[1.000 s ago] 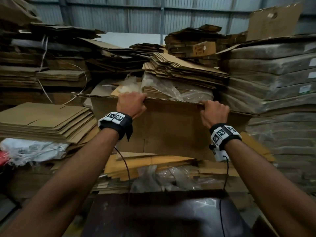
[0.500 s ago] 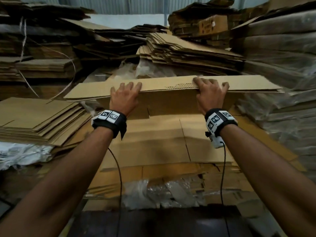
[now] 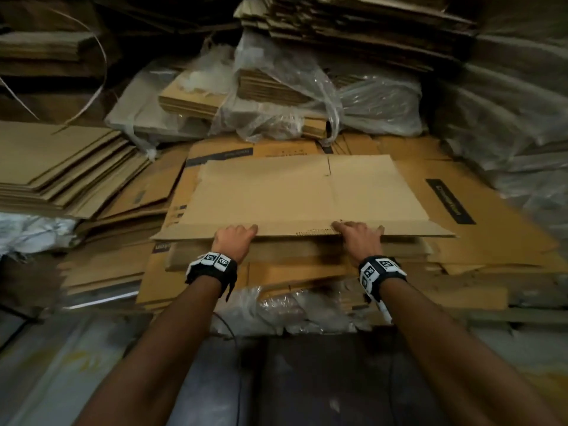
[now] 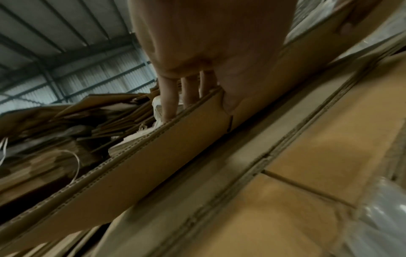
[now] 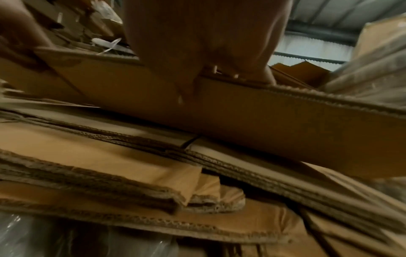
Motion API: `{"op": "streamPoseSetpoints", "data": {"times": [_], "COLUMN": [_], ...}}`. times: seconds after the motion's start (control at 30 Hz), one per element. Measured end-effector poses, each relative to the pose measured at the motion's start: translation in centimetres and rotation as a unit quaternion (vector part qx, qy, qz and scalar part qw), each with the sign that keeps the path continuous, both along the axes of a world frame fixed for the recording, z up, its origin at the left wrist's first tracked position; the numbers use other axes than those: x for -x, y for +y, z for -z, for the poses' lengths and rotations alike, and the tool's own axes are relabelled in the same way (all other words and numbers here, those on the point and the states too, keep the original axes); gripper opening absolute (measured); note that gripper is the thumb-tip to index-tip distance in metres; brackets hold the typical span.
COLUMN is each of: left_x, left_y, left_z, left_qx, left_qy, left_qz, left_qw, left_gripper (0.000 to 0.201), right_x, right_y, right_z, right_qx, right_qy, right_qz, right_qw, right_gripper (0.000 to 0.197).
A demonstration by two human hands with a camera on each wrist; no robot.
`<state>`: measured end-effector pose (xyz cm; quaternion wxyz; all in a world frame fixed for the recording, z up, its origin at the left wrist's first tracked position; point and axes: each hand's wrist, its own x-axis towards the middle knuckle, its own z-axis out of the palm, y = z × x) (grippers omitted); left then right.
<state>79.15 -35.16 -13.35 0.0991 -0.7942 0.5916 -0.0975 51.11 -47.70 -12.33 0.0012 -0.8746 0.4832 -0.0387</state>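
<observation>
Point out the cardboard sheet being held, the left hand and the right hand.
cardboard sheet point(image 3: 301, 192), head view, middle of its top face.
left hand point(image 3: 233, 242), head view, back of the hand.
right hand point(image 3: 360, 239), head view, back of the hand.

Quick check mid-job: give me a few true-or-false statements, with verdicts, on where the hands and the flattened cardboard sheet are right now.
1. The left hand and the right hand both grip the near edge of the cardboard sheet. True.
2. The cardboard sheet stands upright on its edge. False: it lies nearly flat on top of the cardboard pile.
3. A plastic-wrapped bundle lies beyond the sheet's far edge. True.
4. The right hand holds a knife against the sheet. False: it holds only the sheet's edge, fingers on top and thumb against the near face.
</observation>
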Motion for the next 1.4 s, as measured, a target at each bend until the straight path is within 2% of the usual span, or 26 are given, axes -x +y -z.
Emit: {"op": "streamPoseSetpoints", "data": {"times": [0.1, 0.2, 0.3, 0.53, 0.63, 0.87, 0.97, 1.07, 1.13, 1.23, 1.4], "left_x": [0.0, -0.2, -0.6, -1.6, -1.7, -0.3, 0.3, 1.5, 2.9, 6.2, 12.1], "left_y": [-0.4, -1.0, -1.6, -2.5, -2.2, -1.7, -0.8, 1.2, 3.3, 7.9, 17.0], "left_z": [2.2, 3.4, 4.0, 5.8, 6.6, 7.4, 6.9, 5.9, 5.1, 3.8, 2.7], "left_qx": [-0.023, -0.027, -0.027, -0.025, -0.024, 0.005, 0.011, 0.036, 0.084, 0.148, 0.175], "left_qy": [0.031, 0.079, 0.123, 0.171, 0.2, 0.207, 0.224, 0.24, 0.284, 0.38, 0.502], "left_qz": [0.012, 0.02, 0.022, 0.019, 0.025, -0.004, -0.013, -0.013, -0.02, -0.011, 0.042], "left_qw": [0.999, 0.996, 0.992, 0.985, 0.979, 0.978, 0.974, 0.97, 0.955, 0.913, 0.846], "left_gripper": [0.042, 0.037, 0.038, 0.063, 0.06, 0.057, 0.058, 0.058, 0.056, 0.05, 0.034], "right_x": [0.4, 0.8, 1.1, 1.7, 1.5, 0.8, 0.9, 1.6, 2.7, 5.2, 11.6], "right_y": [-1.2, -2.6, -3.5, -4.0, -3.9, -4.0, -3.0, 0.0, 3.0, 8.4, 20.2], "right_z": [1.9, 2.3, 2.3, 4.1, 4.5, 5.3, 5.8, 6.3, 6.5, 5.8, 4.1], "right_qx": [-0.065, -0.121, -0.157, -0.17, -0.171, -0.152, -0.132, -0.117, -0.106, -0.095, -0.047], "right_qy": [-0.03, -0.049, -0.031, -0.026, 0.001, 0.009, -0.039, -0.158, -0.223, -0.298, -0.361], "right_qz": [0.004, 0.004, -0.012, -0.029, -0.026, 0.012, 0.022, 0.025, 0.022, 0.028, 0.06], "right_qw": [0.997, 0.991, 0.987, 0.985, 0.985, 0.988, 0.99, 0.98, 0.969, 0.95, 0.93], "right_gripper": [0.072, 0.068, 0.074, 0.085, 0.082, 0.083, 0.078, 0.065, 0.056, 0.044, 0.04]}}
